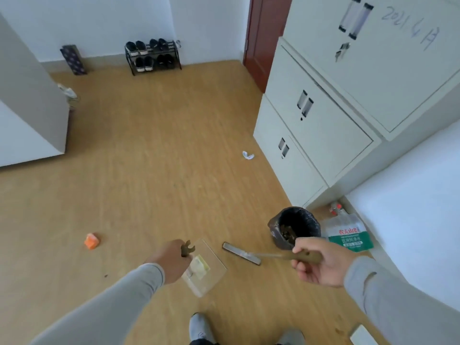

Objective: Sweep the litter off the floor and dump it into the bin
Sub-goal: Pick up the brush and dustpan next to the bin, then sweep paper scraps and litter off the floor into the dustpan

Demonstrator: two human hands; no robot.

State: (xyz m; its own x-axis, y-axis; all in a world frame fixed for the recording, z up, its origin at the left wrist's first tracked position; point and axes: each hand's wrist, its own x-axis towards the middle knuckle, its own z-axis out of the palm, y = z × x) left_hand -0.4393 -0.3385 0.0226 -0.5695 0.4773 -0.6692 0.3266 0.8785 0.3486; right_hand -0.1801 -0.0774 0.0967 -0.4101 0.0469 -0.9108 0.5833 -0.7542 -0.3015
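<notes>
My left hand (171,261) grips the handle of a clear dustpan (211,272), which holds a pale yellow-white scrap (199,267). My right hand (321,262) grips the brown handle of a broom (307,256); its narrow dark head (240,253) rests on the wooden floor just right of the dustpan. A round bin with a black liner (295,226) stands right behind the broom head, with brown debris inside. An orange piece of litter (91,241) lies on the floor to the left. A white crumpled piece (248,155) lies farther off near the cabinet.
Cream metal cabinets (323,120) line the right side, with a water-bottle pack (348,235) and a bottle (336,209) beside the bin. A bed edge (410,232) is at right. A shoe rack (153,57) stands at the far wall. My shoes (201,328) are at the bottom.
</notes>
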